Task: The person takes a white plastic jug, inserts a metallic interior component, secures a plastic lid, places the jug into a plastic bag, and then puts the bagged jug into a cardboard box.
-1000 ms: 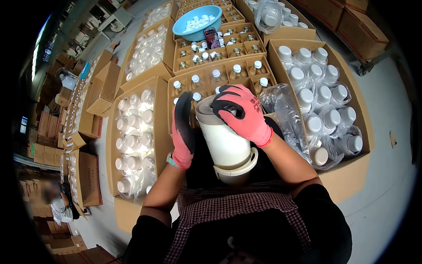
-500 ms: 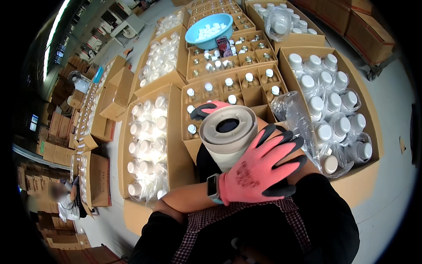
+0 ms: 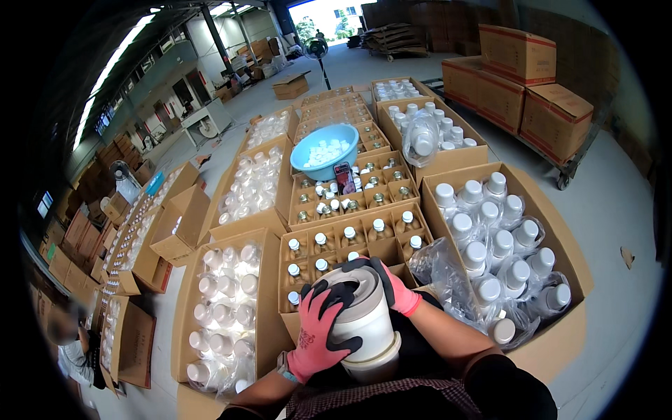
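White plastic jar [image 3: 364, 318], wide-mouthed and pale, sits upright at the bottom centre of the head view, close to the person's chest and just in front of the nearest divided carton [image 3: 350, 248]. The left hand [image 3: 318, 332], in a pink-and-black glove, is wrapped around the jar's left side with fingers curled over the top rim; the right hand [image 3: 392, 287], gloved the same way, grips the far right edge of the rim, so both hands are closed on the jar. The setting is a large warehouse with a smooth grey concrete floor [image 3: 616, 210], strip lights overhead and an open doorway bright with daylight at the far end. From the left, rows of open cardboard boxes [image 3: 168, 224] run away into the room; next to them, long cartons [image 3: 224, 315] hold clear bottles wrapped in plastic film. In the centre, divided cartons carry small white-capped bottles, and a light blue plastic basin [image 3: 325, 150] of white caps rests on top of them. To the right, a big carton [image 3: 553, 238] holds larger white-capped bottles [image 3: 490, 245] in loose clear bags. Farther right, sealed brown boxes [image 3: 553, 115] stand stacked on a wheeled cart.
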Demonstrator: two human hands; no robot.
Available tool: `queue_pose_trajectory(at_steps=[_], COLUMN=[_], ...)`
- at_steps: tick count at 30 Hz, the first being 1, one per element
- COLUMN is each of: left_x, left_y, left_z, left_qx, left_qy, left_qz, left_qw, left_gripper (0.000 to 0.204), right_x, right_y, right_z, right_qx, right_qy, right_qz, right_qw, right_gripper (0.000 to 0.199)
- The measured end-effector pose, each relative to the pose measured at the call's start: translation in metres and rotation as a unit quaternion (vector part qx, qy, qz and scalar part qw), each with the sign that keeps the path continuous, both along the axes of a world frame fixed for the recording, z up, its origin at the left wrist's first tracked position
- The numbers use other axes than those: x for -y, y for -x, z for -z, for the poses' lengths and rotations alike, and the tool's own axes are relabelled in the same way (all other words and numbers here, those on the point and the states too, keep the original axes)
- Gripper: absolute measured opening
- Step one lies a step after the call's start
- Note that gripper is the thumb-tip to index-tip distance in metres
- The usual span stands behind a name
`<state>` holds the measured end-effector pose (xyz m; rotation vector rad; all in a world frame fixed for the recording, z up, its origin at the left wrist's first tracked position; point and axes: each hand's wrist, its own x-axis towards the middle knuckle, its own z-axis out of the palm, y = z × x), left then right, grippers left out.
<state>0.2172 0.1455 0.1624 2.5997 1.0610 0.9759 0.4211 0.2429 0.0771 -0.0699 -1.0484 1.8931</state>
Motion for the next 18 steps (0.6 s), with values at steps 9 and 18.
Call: queue_pose_trajectory(at_steps=[9, 18], left_x=[-0.084, -0.14], left_y=[-0.021, 0.047], left_z=[-0.078, 0.103], left_qx=[0.015, 0.611], left_qy=[-0.121, 0.442], left_qz=[-0.189, -0.056], left_qw=[0.974, 0.654], left_gripper=[0.072, 0.038], right_x=[-0.107, -0.083], right_y=[0.054, 0.089], right_z=[-0.01, 0.062], right_qx=[0.053, 0.471], right_qy=[-0.084, -0.355], right_qz=[-0.037, 0.405], right_qw=[0.994, 0.699], right_gripper=[0.075, 0.084])
